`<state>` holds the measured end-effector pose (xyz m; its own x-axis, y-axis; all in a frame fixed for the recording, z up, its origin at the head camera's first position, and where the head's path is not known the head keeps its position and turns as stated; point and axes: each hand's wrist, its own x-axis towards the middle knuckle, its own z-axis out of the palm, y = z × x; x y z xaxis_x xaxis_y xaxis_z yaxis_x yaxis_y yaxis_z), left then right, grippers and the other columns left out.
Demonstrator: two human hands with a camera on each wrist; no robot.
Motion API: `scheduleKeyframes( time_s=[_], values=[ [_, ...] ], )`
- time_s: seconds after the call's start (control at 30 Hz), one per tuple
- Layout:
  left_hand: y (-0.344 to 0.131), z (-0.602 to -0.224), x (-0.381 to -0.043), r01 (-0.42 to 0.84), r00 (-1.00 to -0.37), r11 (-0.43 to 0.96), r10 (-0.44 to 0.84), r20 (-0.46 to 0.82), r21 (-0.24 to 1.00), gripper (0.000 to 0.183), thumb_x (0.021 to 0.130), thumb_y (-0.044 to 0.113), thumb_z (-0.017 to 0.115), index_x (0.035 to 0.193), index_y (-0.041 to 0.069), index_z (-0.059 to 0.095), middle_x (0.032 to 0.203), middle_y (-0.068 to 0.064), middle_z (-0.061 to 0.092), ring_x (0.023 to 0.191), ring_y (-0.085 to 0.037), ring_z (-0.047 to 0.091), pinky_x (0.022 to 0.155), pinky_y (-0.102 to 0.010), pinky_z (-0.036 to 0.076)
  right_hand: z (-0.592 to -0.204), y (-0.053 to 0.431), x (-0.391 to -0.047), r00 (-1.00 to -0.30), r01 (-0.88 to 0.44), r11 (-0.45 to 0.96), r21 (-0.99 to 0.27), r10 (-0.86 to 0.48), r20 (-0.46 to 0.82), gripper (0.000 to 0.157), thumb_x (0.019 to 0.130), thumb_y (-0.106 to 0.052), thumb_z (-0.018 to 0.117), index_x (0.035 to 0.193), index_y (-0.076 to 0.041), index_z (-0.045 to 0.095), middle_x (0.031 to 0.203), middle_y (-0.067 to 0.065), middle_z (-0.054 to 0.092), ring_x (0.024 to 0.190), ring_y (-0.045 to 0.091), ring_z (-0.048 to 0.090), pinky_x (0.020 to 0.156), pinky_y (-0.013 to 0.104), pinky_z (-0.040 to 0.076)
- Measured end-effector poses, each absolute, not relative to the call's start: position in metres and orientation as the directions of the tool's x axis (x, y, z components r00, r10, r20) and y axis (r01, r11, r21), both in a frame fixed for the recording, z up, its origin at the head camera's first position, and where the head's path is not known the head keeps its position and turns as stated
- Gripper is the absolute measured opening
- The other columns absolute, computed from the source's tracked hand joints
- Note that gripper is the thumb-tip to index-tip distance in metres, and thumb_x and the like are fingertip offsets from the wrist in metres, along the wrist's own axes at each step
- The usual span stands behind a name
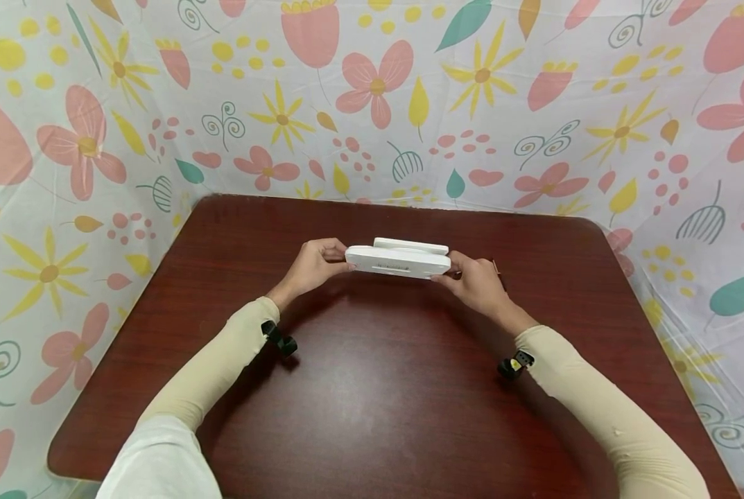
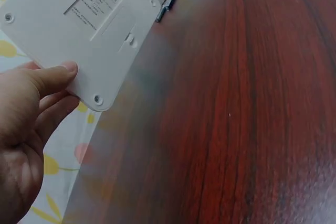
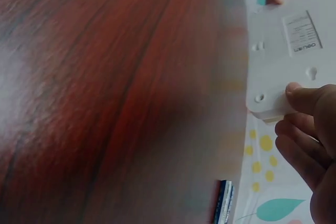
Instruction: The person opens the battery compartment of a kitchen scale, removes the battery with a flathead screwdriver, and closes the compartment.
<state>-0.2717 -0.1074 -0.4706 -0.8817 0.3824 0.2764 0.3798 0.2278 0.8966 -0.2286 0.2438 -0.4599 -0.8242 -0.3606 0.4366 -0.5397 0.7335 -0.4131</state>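
Both hands hold up a flat white Deli device (image 1: 399,262), shaped like a desktop calculator, above the far half of the table. Its underside faces me, with a printed label (image 2: 93,4), recessed corner screws and a slotted cover. A narrower white part (image 1: 411,245) shows behind its upper edge. My left hand (image 1: 312,267) pinches the left end, thumb (image 2: 60,74) on the underside and fingers behind. At the other end my right hand (image 1: 476,283) grips likewise, its thumb (image 3: 302,97) near a keyhole slot. The device's front side is hidden.
The dark red wooden table (image 1: 396,388) has a flowered cloth (image 1: 359,104) hanging behind and at the sides. Beyond the right hand lies a thin dark stick-like thing (image 1: 498,269). Small blue-and-white sticks (image 3: 224,201) lie near the table's far edge.
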Motion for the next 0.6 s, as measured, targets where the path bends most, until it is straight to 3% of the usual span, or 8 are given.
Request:
scheduleKeyframes(
  time_s=[0.1,0.2,0.27,0.37,0.5,0.6],
  values=[
    [-0.108,-0.472,-0.272,0.407,-0.869,0.234,0.398,0.295,0.883,0.014,0.083,0.002,0.085,0.093,0.006,0.075,0.101,-0.01,0.078,0.097,-0.021,0.075,0.082,-0.029,0.063,-0.463,0.245,-0.229,-0.799,-0.567,0.738,-0.366,-0.386,0.461,0.029,0.083,-0.02,0.087,0.098,-0.008,0.066,0.081,0.009,0.074,0.066,0.026,0.071,0.054,0.041,0.054],
    [-0.109,-0.474,-0.272,0.439,-0.85,0.24,0.424,0.313,0.866,0.015,0.083,-0.001,0.084,0.093,0.007,0.076,0.106,-0.01,0.078,0.098,-0.02,0.075,0.083,-0.028,0.062,-0.467,0.247,-0.231,-0.759,-0.604,0.739,-0.298,-0.42,0.497,0.029,0.08,-0.017,0.089,0.088,-0.011,0.062,0.07,0.002,0.065,0.054,0.017,0.057,0.048,0.035,0.045],
    [-0.109,-0.476,-0.272,0.459,-0.836,0.249,0.444,0.321,0.853,0.016,0.084,-0.002,0.083,0.094,0.009,0.077,0.109,-0.009,0.077,0.099,-0.018,0.075,0.084,-0.028,0.062,-0.469,0.249,-0.233,-0.728,-0.627,0.738,-0.249,-0.442,0.523,0.035,0.076,-0.012,0.091,0.08,-0.013,0.056,0.063,-0.002,0.056,0.052,0.014,0.047,0.047,0.033,0.04],
    [-0.109,-0.479,-0.272,0.491,-0.813,0.253,0.477,0.334,0.833,0.015,0.086,0.0,0.082,0.096,0.009,0.077,0.112,-0.009,0.077,0.101,-0.019,0.074,0.087,-0.029,0.062,-0.474,0.252,-0.236,-0.665,-0.669,0.724,-0.168,-0.483,0.569,0.039,0.073,-0.003,0.088,0.074,-0.013,0.051,0.06,-0.003,0.05,0.053,0.012,0.044,0.047,0.033,0.038],
    [-0.109,-0.481,-0.271,0.528,-0.788,0.258,0.505,0.353,0.809,0.011,0.087,-0.001,0.08,0.095,0.007,0.077,0.113,-0.012,0.076,0.106,-0.023,0.073,0.09,-0.032,0.061,-0.48,0.256,-0.24,-0.558,-0.735,0.676,-0.058,-0.554,0.618,0.035,0.072,0.004,0.082,0.073,-0.01,0.05,0.058,0.001,0.052,0.051,0.015,0.047,0.043,0.034,0.039],
    [-0.108,-0.482,-0.271,0.537,-0.779,0.26,0.517,0.354,0.803,0.01,0.088,-0.004,0.078,0.093,0.005,0.076,0.113,-0.014,0.076,0.108,-0.027,0.072,0.091,-0.032,0.061,-0.486,0.259,-0.242,-0.489,-0.772,0.636,0.0,-0.595,0.638,0.025,0.073,0.004,0.082,0.082,-0.006,0.061,0.064,0.006,0.063,0.055,0.021,0.061,0.044,0.038,0.049]
  ],
)
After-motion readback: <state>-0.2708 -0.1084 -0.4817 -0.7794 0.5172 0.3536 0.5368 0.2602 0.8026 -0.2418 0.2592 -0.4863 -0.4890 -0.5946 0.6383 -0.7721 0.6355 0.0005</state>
